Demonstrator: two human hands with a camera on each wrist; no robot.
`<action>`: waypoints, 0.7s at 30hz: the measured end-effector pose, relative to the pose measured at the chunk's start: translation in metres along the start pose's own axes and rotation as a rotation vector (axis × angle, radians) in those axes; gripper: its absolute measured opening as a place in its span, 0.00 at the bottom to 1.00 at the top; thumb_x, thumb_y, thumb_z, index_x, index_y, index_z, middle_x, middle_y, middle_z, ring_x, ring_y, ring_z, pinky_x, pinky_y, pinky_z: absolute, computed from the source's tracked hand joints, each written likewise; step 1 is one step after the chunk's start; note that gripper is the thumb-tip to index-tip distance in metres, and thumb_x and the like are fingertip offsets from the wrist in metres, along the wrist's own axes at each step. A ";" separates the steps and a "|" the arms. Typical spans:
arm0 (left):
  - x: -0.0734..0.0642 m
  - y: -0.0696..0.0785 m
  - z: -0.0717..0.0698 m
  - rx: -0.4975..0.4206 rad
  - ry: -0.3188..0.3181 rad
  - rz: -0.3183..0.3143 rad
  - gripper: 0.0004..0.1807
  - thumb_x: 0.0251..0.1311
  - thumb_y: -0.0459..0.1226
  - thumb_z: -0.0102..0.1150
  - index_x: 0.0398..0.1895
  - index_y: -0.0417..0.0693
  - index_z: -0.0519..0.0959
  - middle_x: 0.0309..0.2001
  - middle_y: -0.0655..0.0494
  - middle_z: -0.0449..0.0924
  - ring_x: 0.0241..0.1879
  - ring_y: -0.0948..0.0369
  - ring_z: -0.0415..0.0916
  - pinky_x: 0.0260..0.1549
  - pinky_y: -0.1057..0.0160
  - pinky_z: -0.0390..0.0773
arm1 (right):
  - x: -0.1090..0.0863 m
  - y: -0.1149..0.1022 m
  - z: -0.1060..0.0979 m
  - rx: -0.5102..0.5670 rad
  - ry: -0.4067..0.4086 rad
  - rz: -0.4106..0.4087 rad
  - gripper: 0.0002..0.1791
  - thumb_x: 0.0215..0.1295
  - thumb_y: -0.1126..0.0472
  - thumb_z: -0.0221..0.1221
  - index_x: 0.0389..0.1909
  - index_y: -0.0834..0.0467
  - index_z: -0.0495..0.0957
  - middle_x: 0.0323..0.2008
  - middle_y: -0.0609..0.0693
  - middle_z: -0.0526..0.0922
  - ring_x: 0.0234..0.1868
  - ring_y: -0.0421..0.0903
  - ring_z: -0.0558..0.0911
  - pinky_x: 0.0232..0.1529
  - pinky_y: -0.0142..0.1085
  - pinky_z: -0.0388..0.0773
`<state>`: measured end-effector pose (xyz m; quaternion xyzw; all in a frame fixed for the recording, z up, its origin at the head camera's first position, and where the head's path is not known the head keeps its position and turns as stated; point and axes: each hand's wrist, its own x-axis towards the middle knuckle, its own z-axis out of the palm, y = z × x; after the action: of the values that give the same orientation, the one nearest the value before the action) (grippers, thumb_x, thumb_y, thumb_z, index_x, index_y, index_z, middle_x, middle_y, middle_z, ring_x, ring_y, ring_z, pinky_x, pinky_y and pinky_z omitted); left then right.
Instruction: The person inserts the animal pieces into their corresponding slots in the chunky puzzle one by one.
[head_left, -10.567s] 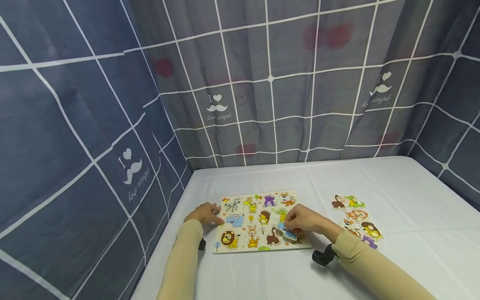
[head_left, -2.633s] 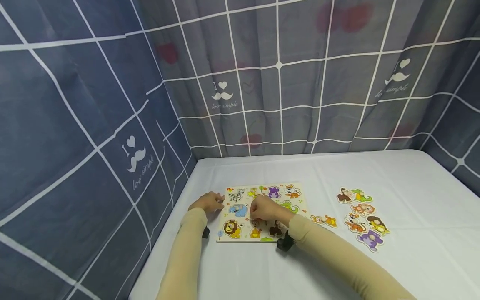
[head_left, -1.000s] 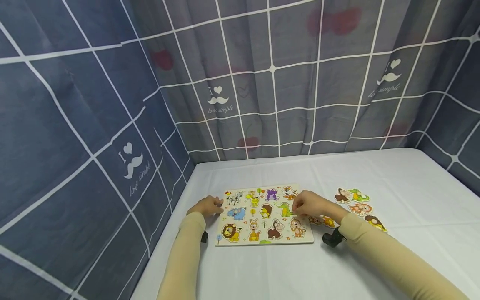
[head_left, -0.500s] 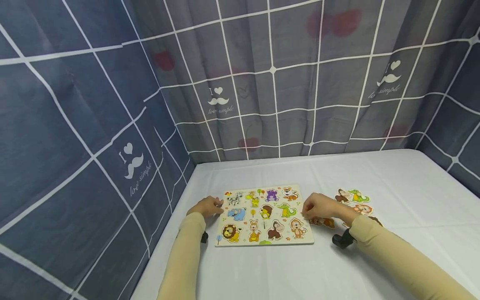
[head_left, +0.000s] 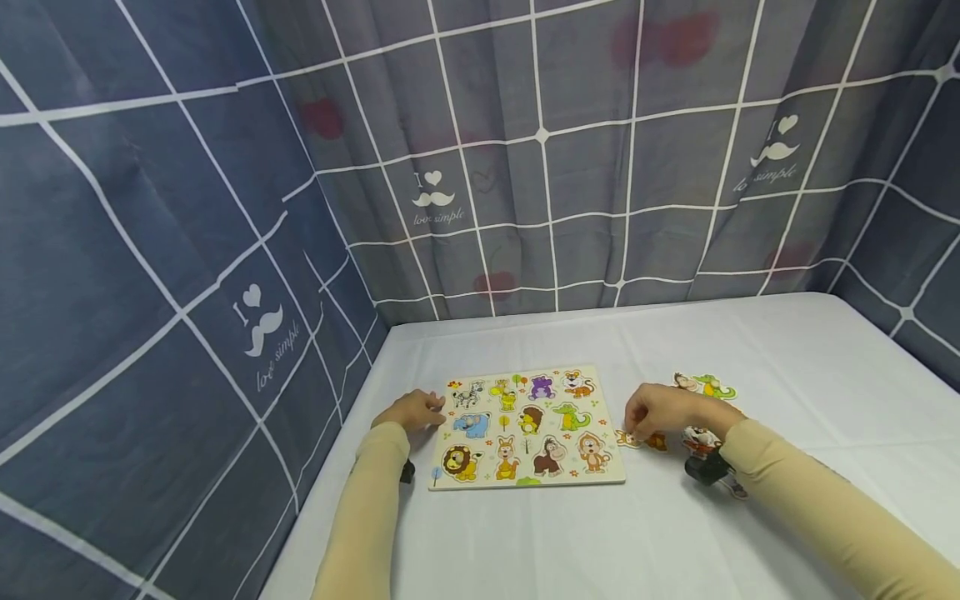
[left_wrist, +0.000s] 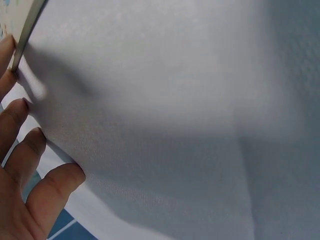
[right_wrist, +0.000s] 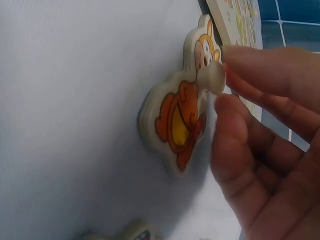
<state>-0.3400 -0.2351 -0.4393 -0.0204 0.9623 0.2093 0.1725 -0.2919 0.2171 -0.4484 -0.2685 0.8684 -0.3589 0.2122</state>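
A kangaroo-shaped wooden puzzle piece (right_wrist: 175,120) lies on the white cloth just right of the animal puzzle board (head_left: 486,477). My right hand (head_left: 660,410) has its curled thumb and forefinger at the piece's small round knob (right_wrist: 212,78), pinching it from both sides. In the head view the hand covers part of the piece. My left hand (head_left: 408,411) rests at the board's left edge, fingers spread loosely. The left wrist view shows fingertips (left_wrist: 7,77) touching that edge. The board carries animal pictures in rows, among them a lion, zebra, elephant and crocodile.
Further right lie a crocodile piece (head_left: 714,387), a monkey-like brown piece (head_left: 684,381) and a tiger piece (head_left: 697,438). Other loose pieces there are mostly hidden under my right forearm. A checked curtain (head_left: 585,242) stands behind the table.
My right hand has moved right, off the board's right edge, to the kangaroo piece, uncovering the crocodile and tiger pictures. My left hand has stayed at the board's left edge.
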 end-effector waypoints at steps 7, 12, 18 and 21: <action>-0.002 0.000 -0.001 0.012 -0.009 0.016 0.30 0.64 0.44 0.65 0.70 0.54 0.72 0.76 0.46 0.61 0.75 0.43 0.58 0.72 0.42 0.63 | -0.004 0.002 -0.001 0.025 -0.060 -0.006 0.03 0.54 0.73 0.66 0.29 0.64 0.83 0.24 0.47 0.80 0.25 0.37 0.75 0.26 0.27 0.73; 0.001 -0.001 -0.002 -0.008 -0.015 0.021 0.31 0.64 0.44 0.65 0.70 0.54 0.71 0.76 0.49 0.60 0.76 0.44 0.56 0.73 0.43 0.60 | -0.003 0.003 -0.003 0.018 -0.093 0.014 0.04 0.56 0.74 0.64 0.29 0.63 0.81 0.24 0.46 0.78 0.24 0.39 0.75 0.24 0.28 0.73; 0.002 0.000 -0.002 -0.008 -0.009 0.017 0.30 0.64 0.44 0.65 0.69 0.52 0.73 0.76 0.48 0.61 0.76 0.44 0.57 0.72 0.43 0.63 | -0.004 -0.001 -0.003 0.015 -0.134 0.042 0.04 0.58 0.74 0.61 0.29 0.63 0.78 0.23 0.47 0.77 0.22 0.40 0.75 0.23 0.29 0.73; 0.002 0.000 0.001 -0.025 -0.007 0.012 0.29 0.63 0.43 0.66 0.68 0.51 0.74 0.76 0.47 0.62 0.75 0.44 0.59 0.72 0.45 0.64 | -0.005 0.000 -0.001 0.025 -0.144 0.051 0.04 0.58 0.75 0.60 0.30 0.63 0.79 0.22 0.47 0.78 0.21 0.40 0.76 0.24 0.29 0.73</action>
<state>-0.3415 -0.2350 -0.4411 -0.0160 0.9591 0.2223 0.1746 -0.2886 0.2206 -0.4471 -0.2686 0.8529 -0.3439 0.2866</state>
